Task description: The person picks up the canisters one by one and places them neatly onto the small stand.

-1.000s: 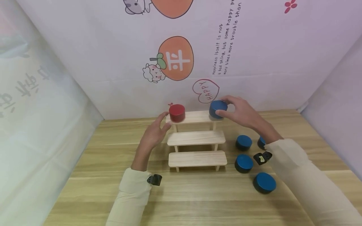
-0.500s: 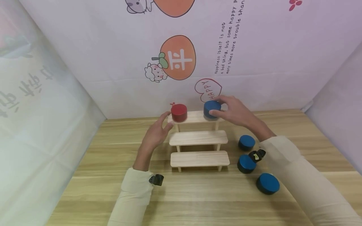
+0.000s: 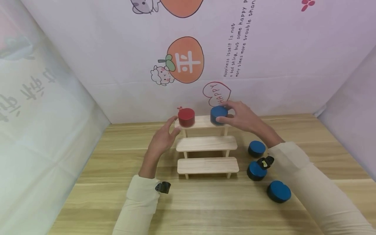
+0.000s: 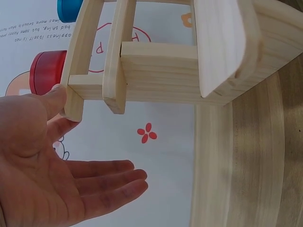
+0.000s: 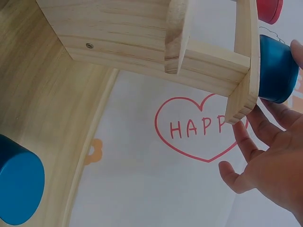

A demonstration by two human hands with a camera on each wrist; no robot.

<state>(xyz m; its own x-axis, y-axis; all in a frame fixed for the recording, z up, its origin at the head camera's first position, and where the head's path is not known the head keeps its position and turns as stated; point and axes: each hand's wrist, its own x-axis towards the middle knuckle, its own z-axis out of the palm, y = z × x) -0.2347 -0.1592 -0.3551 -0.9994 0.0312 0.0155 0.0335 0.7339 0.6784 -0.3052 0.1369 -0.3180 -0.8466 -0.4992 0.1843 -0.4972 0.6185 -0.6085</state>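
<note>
A three-step wooden stand (image 3: 205,143) sits mid-table. A red cylinder (image 3: 186,117) stands on the left of the top step. On the right of that step is a blue cylinder (image 3: 218,114), gripped by my right hand (image 3: 235,116) with the thumb in front and fingers over the back. The right wrist view shows the same blue cylinder (image 5: 277,68) against the step's edge with fingers (image 5: 265,127) around it. My left hand (image 3: 165,132) is open, its thumb touching the top step's left end. The left wrist view shows the flat palm (image 4: 57,179) below the red cylinder (image 4: 45,71).
Three more blue cylinders lie on the table right of the stand: one (image 3: 256,148) near the middle step, one (image 3: 256,170) by the bottom step, one (image 3: 278,191) nearest me. A printed wall (image 3: 188,65) rises right behind the stand. Side walls close in left and right.
My right hand has carried the blue cylinder left from the top step's right end and set it down on the step. The left hand has hardly moved.
</note>
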